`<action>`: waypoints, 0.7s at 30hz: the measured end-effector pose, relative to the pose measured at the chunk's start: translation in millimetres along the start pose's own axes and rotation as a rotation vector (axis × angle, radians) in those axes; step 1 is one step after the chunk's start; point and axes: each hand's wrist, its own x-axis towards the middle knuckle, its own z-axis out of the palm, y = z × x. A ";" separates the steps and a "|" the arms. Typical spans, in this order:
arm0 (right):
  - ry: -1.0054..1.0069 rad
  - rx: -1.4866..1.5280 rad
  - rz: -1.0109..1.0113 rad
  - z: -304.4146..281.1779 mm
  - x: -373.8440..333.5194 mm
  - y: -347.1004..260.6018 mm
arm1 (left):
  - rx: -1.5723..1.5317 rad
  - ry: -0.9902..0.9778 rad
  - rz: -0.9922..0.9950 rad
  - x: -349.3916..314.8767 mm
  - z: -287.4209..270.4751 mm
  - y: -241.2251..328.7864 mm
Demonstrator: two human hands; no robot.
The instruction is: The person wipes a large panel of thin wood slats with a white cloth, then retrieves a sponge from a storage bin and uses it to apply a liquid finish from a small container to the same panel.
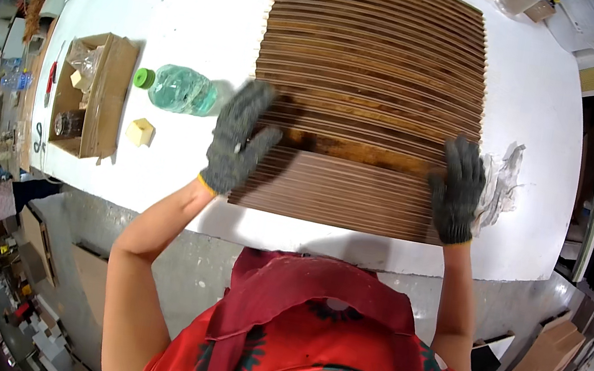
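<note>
White smooth table carries, at twelve o'clock, rows of long brown wood-like strips. Grey-gloved left hand and grey-gloved right hand, both unclenched, gripping nothing, are at the strips' eight and four o'clock edges, perhaps for keeping ends aligned.

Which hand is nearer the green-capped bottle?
Left. The left hand is just right of the bottle, over the left edge of the brown wooden strips; the right hand is farther off, at their right edge.
</note>
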 end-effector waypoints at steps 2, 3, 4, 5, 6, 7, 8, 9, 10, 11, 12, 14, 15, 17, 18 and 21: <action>-0.136 0.002 0.039 1.8 -33.4 -3.4 | 0.032 -0.094 -0.016 -34.5 -4.6 8.1; -0.199 -0.002 0.058 1.3 -38.3 -8.4 | 0.083 -0.132 0.028 -42.4 -3.3 10.2; -0.213 0.006 0.071 1.4 -38.2 -10.7 | 0.131 -0.185 -0.024 -47.8 -0.2 12.0; -0.227 0.015 0.084 0.7 -35.9 -12.7 | 0.160 -0.177 -0.022 -50.2 3.4 11.2; -0.235 0.023 0.097 -0.1 -31.2 -14.9 | 0.192 -0.167 -0.014 -46.0 6.6 8.7; -0.233 0.012 0.105 4.3 -32.0 -11.2 | 0.225 -0.157 -0.006 -43.3 8.6 7.9; -0.231 0.002 0.114 11.4 -36.1 -2.6 | 0.266 -0.145 -0.007 -43.5 9.6 9.6; -0.234 -0.014 0.127 13.3 -36.6 -0.1 | 0.250 -0.153 -0.014 -44.3 10.9 8.8; -0.213 0.000 0.122 14.9 -37.6 0.3 | 0.234 -0.161 -0.019 -45.0 11.8 7.6; -0.192 0.013 0.119 15.9 -38.4 -0.4 | 0.218 -0.171 -0.024 -45.9 11.7 7.1; -0.175 0.020 0.119 14.5 -39.7 -0.4 | 0.198 -0.156 -0.036 -48.7 13.3 8.9; -0.222 0.015 0.123 14.3 -44.9 -1.1 | 0.204 -0.177 -0.056 -54.4 12.2 11.2; -0.249 0.012 0.124 15.2 -48.6 -0.8 | 0.206 -0.188 -0.070 -58.6 11.9 11.4; -0.205 -0.065 0.157 18.9 -56.9 -0.8 | 0.224 -0.171 -0.111 -62.7 14.0 7.6; -0.184 -0.102 0.169 20.8 -59.1 -1.8 | 0.245 -0.063 -0.105 -60.4 17.3 4.5; -0.004 -0.180 0.069 27.3 -29.9 3.1 | 0.309 -0.028 -0.085 -42.6 28.3 -12.8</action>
